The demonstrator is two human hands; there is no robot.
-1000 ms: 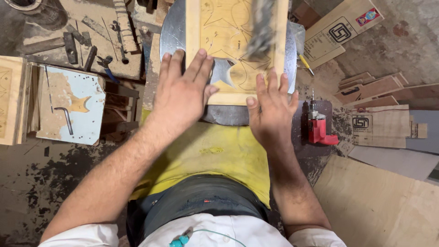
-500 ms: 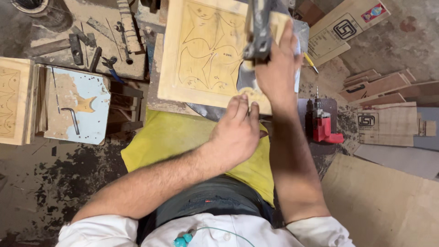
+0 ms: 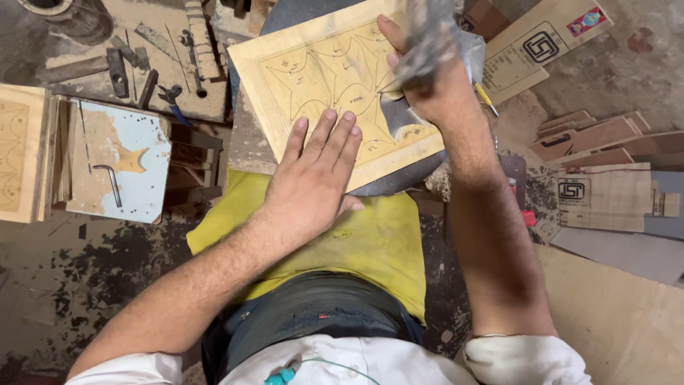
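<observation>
A light wooden panel [image 3: 335, 78] with a pencilled curved pattern lies tilted on a round grey metal saw table [image 3: 399, 182]. My left hand [image 3: 313, 178] presses flat on the panel's near edge, fingers spread. My right hand [image 3: 434, 93] rests on the panel's right side beside a star-shaped cutout. A blurred grey saw arm [image 3: 427, 39] covers part of it, so its grip is unclear. A yellow cloth [image 3: 370, 242] covers my lap below the table.
At the left, a pale blue board [image 3: 121, 171] carries a hex key [image 3: 110, 182]. Hand tools [image 3: 157, 78] lie on a wooden surface behind it. Cardboard boxes [image 3: 541, 50] and stacked wood pieces [image 3: 598, 135] fill the right side. A small red object [image 3: 527, 217] sits by my right arm.
The panel has been turned on the saw table and now sits more to the left. My left hand moved up onto its near edge, and my right hand moved forward to its right side.
</observation>
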